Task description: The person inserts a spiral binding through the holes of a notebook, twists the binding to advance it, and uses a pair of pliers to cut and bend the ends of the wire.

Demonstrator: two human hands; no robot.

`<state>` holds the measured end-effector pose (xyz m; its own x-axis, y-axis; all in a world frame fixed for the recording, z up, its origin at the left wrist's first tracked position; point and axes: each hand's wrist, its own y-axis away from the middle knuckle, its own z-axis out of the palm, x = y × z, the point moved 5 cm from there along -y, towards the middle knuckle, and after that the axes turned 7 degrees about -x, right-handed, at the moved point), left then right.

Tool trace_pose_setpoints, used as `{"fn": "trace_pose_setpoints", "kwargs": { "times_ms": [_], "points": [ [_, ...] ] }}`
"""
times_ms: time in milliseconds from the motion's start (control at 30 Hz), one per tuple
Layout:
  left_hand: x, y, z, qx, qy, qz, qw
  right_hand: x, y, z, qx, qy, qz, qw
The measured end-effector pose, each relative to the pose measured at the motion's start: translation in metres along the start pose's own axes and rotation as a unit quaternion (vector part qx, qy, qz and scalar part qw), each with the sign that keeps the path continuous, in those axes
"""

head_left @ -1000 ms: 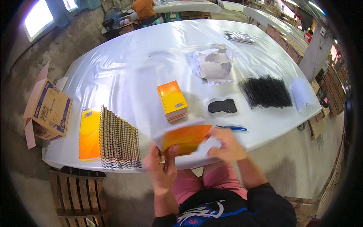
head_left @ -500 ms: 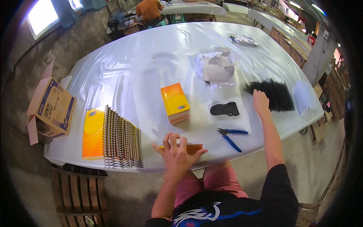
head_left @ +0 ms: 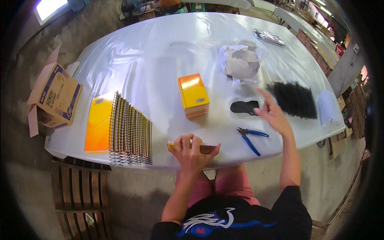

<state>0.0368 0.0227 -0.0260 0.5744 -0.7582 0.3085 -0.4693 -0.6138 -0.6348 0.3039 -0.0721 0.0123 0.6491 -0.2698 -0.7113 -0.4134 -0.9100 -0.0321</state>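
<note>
My left hand point(head_left: 189, 151) grips a small notebook point(head_left: 209, 149) from above, at the table's front edge; the hand covers most of it. My right hand point(head_left: 277, 117) is raised over the table with a thin spiral binding coil point(head_left: 262, 97) pinched in its fingers, somewhat blurred. Right of that hand lies a pile of black spiral coils point(head_left: 294, 100). Just left of its fingertips is a flat black pad point(head_left: 243, 107). Blue-handled cutting pliers point(head_left: 251, 140) lie open between my hands. Beyond my left hand stands a stack of small yellow-orange notebooks point(head_left: 193, 94).
At left, several spiral-bound notebooks point(head_left: 98, 126) lie overlapped beside a cardboard box point(head_left: 56, 96). Farther back are a crumpled whitish bundle point(head_left: 240, 64) and a flat packet point(head_left: 269, 37). A translucent plastic roll point(head_left: 329, 108) lies at the right edge of the white-covered table point(head_left: 140, 52).
My right hand has left the black coil pile, moving left and nearer with a coil in its fingers. My left hand keeps its grip on the notebook. The whole view has shifted slightly.
</note>
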Motion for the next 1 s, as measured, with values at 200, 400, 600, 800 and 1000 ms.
{"fn": "trace_pose_setpoints", "kwargs": {
  "times_ms": [200,400,600,800,1000],
  "points": [
    [-0.003,0.005,0.004,-0.016,-0.008,-0.007,1.000,-0.067,0.025,0.080,-0.114,-0.111,-0.105,0.982],
    [0.000,0.004,0.004,-0.003,0.006,-0.007,1.000,-0.069,0.029,0.092,-0.077,-0.134,-0.152,0.976],
    [0.001,0.004,0.004,-0.034,-0.012,-0.030,0.999,-0.068,0.029,0.098,-0.176,-0.108,-0.139,0.968],
    [0.003,0.004,0.004,-0.044,-0.013,-0.041,0.998,-0.068,0.030,0.096,-0.227,-0.159,-0.118,0.954],
    [0.004,0.002,0.003,-0.002,-0.009,-0.027,1.000,-0.069,0.028,0.090,-0.132,-0.108,-0.126,0.977]
  ]
}}
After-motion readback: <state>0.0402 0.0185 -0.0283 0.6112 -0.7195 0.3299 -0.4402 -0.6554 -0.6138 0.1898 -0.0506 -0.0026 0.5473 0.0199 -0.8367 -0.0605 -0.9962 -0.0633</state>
